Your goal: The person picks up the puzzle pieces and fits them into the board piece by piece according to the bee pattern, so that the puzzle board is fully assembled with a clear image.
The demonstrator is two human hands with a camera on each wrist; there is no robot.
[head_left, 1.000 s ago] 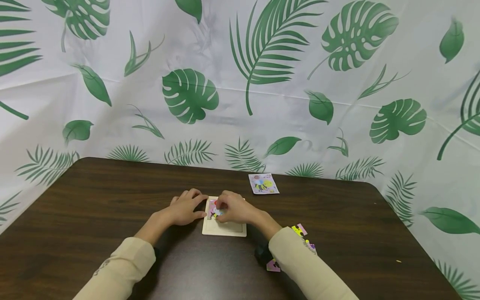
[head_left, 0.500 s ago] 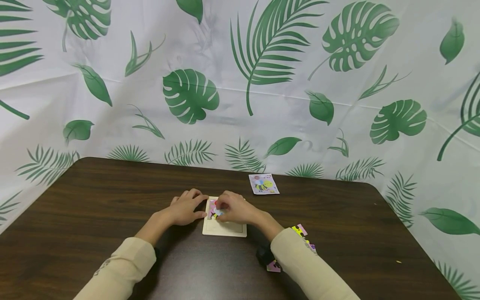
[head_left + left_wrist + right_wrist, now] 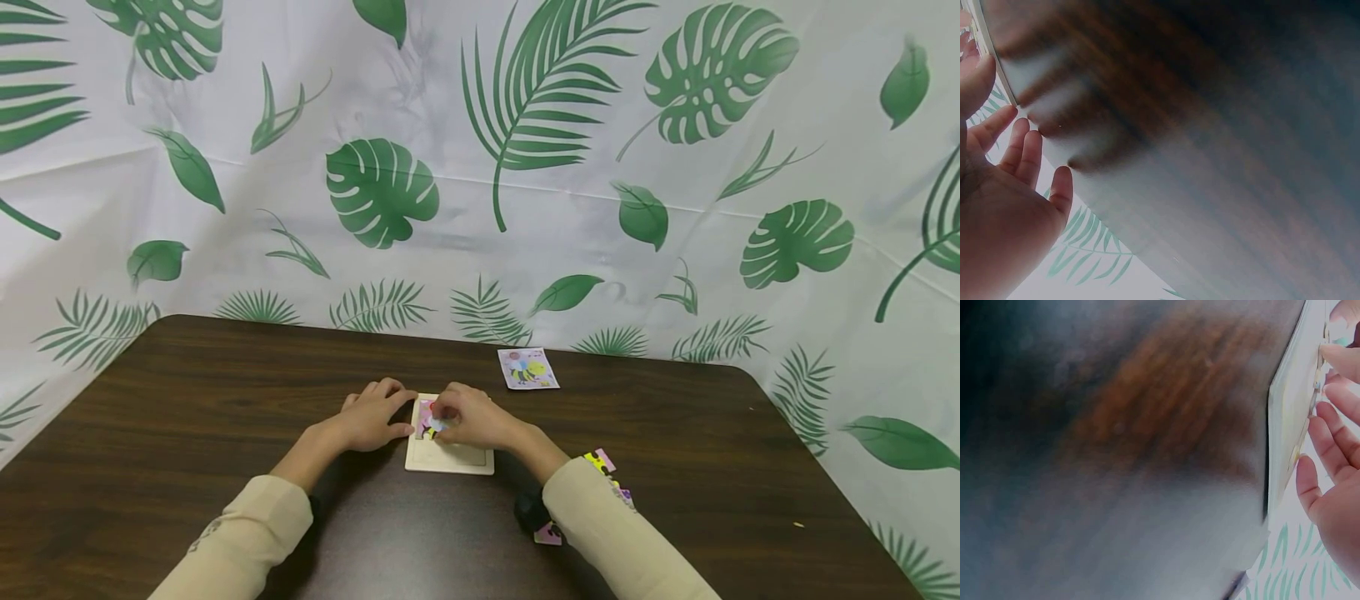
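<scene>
A pale wooden puzzle board (image 3: pixel 450 461) lies on the dark table, with colourful pieces (image 3: pixel 425 419) in its upper left part. My left hand (image 3: pixel 372 419) rests at the board's left edge, thumb and index fingertip against it; in the left wrist view its fingers (image 3: pixel 1030 156) are spread and only loosely bent. Over the board, my right hand (image 3: pixel 474 419) pinches a puzzle piece with bent fingers, and the piece is mostly hidden beneath them. The right wrist view has the right hand (image 3: pixel 1338 481) low over the board's surface, fingertips at the pieces.
A picture card (image 3: pixel 528 368) with a bee on it lies beyond the board to the right. Several loose puzzle pieces (image 3: pixel 600 459) lie beside and partly under the right sleeve (image 3: pixel 600 517). A leaf-printed cloth (image 3: pixel 450 200) hangs behind the table.
Both hands stay in almost the same place at the board. The right fingers shift only very slightly over the pieces; the card and loose pieces are unmoved.
</scene>
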